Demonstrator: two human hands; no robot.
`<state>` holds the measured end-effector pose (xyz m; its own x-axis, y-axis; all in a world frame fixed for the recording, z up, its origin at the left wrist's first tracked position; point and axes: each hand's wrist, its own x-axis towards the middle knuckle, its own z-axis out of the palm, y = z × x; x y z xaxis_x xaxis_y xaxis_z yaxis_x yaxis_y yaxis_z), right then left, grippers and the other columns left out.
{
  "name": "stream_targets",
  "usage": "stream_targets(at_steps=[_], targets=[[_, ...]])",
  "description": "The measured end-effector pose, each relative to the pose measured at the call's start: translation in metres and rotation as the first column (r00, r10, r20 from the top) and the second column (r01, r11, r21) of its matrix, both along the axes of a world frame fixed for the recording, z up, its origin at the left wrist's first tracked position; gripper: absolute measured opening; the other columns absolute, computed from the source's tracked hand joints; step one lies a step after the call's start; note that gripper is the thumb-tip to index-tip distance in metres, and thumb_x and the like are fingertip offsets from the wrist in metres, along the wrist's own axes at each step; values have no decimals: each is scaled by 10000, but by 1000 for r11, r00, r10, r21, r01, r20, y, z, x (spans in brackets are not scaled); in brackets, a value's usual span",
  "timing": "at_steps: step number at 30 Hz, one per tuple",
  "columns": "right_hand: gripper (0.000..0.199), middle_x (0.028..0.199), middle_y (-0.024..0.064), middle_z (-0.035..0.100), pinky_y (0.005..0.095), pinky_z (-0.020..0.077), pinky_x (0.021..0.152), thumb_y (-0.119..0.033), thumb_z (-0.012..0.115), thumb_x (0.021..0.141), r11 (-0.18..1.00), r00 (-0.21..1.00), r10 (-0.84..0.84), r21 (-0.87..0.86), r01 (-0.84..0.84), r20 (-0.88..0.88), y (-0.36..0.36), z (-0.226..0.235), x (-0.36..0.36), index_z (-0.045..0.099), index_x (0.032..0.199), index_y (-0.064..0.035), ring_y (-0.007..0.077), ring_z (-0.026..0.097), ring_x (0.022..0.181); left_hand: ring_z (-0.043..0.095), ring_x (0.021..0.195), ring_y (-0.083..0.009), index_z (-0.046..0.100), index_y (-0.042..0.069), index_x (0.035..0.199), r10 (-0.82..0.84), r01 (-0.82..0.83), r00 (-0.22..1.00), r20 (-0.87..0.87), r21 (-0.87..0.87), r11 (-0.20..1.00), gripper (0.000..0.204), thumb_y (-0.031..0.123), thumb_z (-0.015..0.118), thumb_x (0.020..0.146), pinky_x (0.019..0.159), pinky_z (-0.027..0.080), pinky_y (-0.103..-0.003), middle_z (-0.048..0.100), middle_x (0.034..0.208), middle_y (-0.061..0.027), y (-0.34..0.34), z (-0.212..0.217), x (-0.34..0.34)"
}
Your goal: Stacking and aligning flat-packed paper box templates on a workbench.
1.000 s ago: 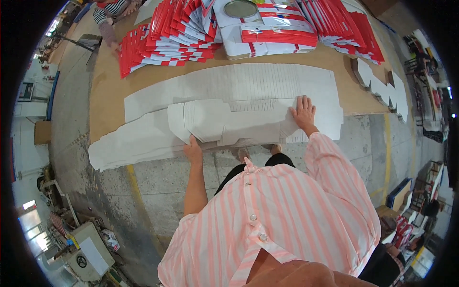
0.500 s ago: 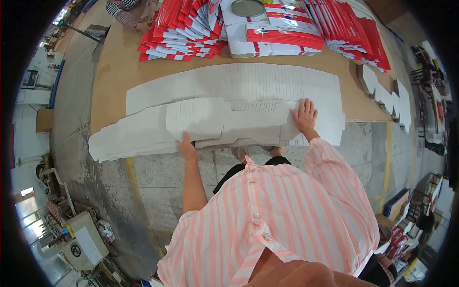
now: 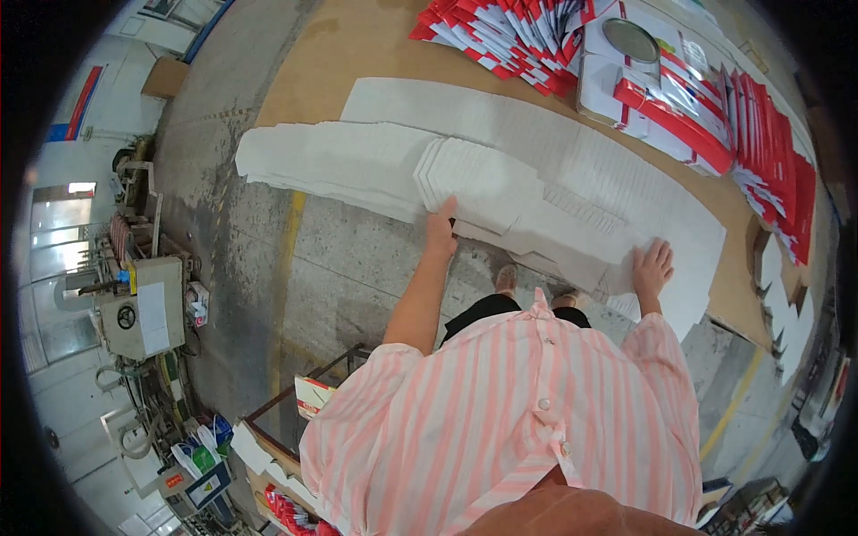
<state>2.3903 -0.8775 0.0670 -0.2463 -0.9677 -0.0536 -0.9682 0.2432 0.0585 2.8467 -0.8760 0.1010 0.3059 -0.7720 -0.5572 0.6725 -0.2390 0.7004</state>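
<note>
Large white cardboard sheets [image 3: 572, 134] lie spread along the near edge of the brown table. On them sits a smaller stack of white cardboard pieces [image 3: 483, 183], its left edges fanned in steps. My left hand [image 3: 441, 230] grips this stack's near edge, thumb on top and the other fingers out of sight beneath. A small dark patch shows beside that hand; I cannot make out what it is. To the right, my right hand [image 3: 653, 266] lies flat on the white sheets, fingers stretched out.
Red-and-white folded packages [image 3: 509, 40] and more red ones [image 3: 773, 152] stand at the back of the table [image 3: 308, 80]. A round metal lid [image 3: 631, 40] rests on white boxes between them. Cut white pieces [image 3: 782, 304] hang at the right edge. A machine [image 3: 141, 308] stands at left.
My view has swung to the left, so the table appears slanted. The left edges of the small stack have fanned into steps. Both hands keep their places on the cardboard.
</note>
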Motion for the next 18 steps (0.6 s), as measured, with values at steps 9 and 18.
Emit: stream_targets(at_steps=[9,18], targets=[[656,1429,127,171,528,134,1018,-513,353,866,1000,1000,-18,3,18,18,-4,2,3,217,1370,-116,310,126,1317,536,968,-231,489,-27,1147,114,-114,993,-17,-32,993,458,193,644,777,804,436,-355,541,1118,-116,-5,-16,-1],[662,1424,125,182,525,139,1016,-501,398,850,1000,999,-21,-10,21,31,-4,2,0,227,1364,-121,309,132,1315,465,1069,-266,452,38,1197,4,-28,626,780,18,999,493,272,609,792,845,413,-401,456,1213,-139,3,20,-15]])
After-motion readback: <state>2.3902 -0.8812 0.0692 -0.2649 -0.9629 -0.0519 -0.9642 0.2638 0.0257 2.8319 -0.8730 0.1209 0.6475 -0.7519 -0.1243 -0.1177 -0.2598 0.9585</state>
